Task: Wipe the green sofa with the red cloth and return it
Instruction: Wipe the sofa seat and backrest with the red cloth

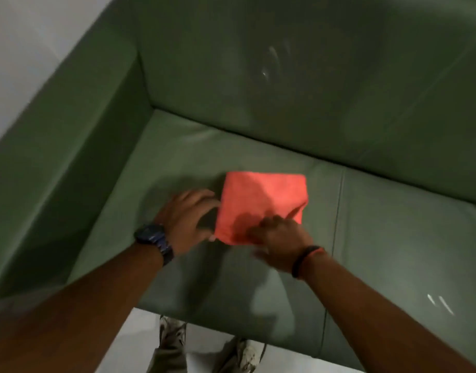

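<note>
On left seat cushion of green sofa (258,125): red cloth (261,203) lies folded flat. Left hand (187,218) spread at cloth's left edge, fingers apart. Right hand (281,238) pressing near corner, likely pinning fold; grip unclear through blur.

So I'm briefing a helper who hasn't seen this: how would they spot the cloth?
Find the green sofa. On its left seat cushion, beside the seam, lies the red cloth, folded flat. It is the only red thing there, with the left hand and right hand at its near edge.
</note>
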Demonstrator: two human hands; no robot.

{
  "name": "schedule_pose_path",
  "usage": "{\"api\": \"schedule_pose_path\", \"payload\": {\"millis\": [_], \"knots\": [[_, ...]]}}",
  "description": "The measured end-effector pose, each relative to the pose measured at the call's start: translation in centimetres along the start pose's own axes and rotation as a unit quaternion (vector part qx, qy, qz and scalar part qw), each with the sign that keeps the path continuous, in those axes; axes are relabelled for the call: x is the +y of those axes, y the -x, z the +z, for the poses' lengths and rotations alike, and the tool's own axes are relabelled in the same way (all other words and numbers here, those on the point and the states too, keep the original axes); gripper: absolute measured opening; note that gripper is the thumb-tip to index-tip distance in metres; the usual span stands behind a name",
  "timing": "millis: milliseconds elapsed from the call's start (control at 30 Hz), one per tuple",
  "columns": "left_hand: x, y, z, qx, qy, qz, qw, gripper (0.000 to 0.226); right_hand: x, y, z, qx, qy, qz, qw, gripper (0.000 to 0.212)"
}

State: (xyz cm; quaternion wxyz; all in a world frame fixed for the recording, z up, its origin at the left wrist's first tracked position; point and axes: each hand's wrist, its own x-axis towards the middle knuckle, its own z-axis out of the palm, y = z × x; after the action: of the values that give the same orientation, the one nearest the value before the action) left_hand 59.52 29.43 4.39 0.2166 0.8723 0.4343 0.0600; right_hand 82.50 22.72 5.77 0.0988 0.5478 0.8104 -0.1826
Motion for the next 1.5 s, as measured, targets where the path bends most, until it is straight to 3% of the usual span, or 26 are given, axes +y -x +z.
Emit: {"api": "schedule_pose_path", "payload": {"millis": [67, 100, 167, 267, 400, 467, 600, 633, 733, 800, 900, 1000, 1167, 1233, 1367, 1500], "knots": [[-3.5, 2.5, 3.6, -0.12, -0.072, -0.106, 0.985, 0.13, -0.5, 0.9, 4.2, -0.047, -0.025, 0.024, 0.998, 0.058], [-5.0, 3.6, 5.0, -0.165, -0.104, -0.149, 0.969, 0.148, -0.5, 0.9, 5.8, -0.016, -0.056, 0.046, 0.997, 0.061], [-7.4, 5.5, 7.1, -0.22, -0.135, -0.198, 0.945, 0.16, -0.5, -0.3, 8.0, 0.087, -0.105, 0.095, 0.986, 0.061], [-8.2, 6.6, 9.1, -0.255, -0.115, -0.208, 0.937, 0.161, -0.3, -3.9, 10.2, 0.161, -0.159, 0.217, 0.95, 0.065], [-8.6, 7.0, 10.1, -0.236, -0.091, -0.214, 0.944, 0.16, -2.3, -7.6, 13.7, 0.122, -0.148, 0.342, 0.92, 0.071], [-8.9, 7.0, 10.2, -0.231, -0.094, -0.205, 0.946, 0.159, -4.4, -8.0, 14.8, 0.122, -0.129, 0.3, 0.937, 0.072], [-8.9, 7.1, 10.2, -0.228, -0.106, -0.205, 0.946, 0.157, -4.9, -7.1, 16.0, 0.089, -0.044, 0.103, 0.99, 0.075], [-8.9, 7.1, 10.2, -0.228, -0.107, -0.204, 0.946, 0.157, -4.0, -6.9, 16.1, 0.097, -0.035, 0.109, 0.989, 0.077], [-9.2, 7.4, 10.3, -0.217, -0.108, -0.207, 0.948, 0.157, -2.9, -7.7, 15.8, 0.141, -0.069, 0.257, 0.954, 0.081], [-9.3, 7.4, 10.4, -0.212, -0.106, -0.206, 0.949, 0.157, -4.4, -8.6, 15.7, 0.143, -0.087, 0.3, 0.939, 0.082], [-9.3, 7.5, 10.4, -0.209, -0.097, -0.206, 0.951, 0.156, -6.2, -7.5, 16.4, 0.113, -0.048, 0.193, 0.973, 0.081], [-9.1, 7.3, 10.5, -0.213, -0.1, -0.207, 0.95, 0.157, -3.4, -5.2, 16.7, 0.122, -0.018, 0.104, 0.987, 0.079], [-9.0, 7.4, 10.6, -0.208, -0.104, -0.208, 0.95, 0.159, -2.8, -6.6, 15.6, 0.129, -0.06, 0.276, 0.951, 0.084], [-9.1, 7.5, 10.6, -0.206, -0.096, -0.208, 0.951, 0.16, -5.0, -7.4, 15.7, 0.111, -0.059, 0.264, 0.956, 0.085], [-9.2, 7.3, 10.7, -0.213, -0.091, -0.209, 0.95, 0.159, -4.2, -5.0, 17.0, 0.111, -0.031, 0.159, 0.981, 0.084], [-9.4, 7.4, 10.7, -0.202, -0.084, -0.207, 0.954, 0.159, -3.2, -4.0, 17.1, 0.139, -0.048, 0.235, 0.961, 0.084]]}}
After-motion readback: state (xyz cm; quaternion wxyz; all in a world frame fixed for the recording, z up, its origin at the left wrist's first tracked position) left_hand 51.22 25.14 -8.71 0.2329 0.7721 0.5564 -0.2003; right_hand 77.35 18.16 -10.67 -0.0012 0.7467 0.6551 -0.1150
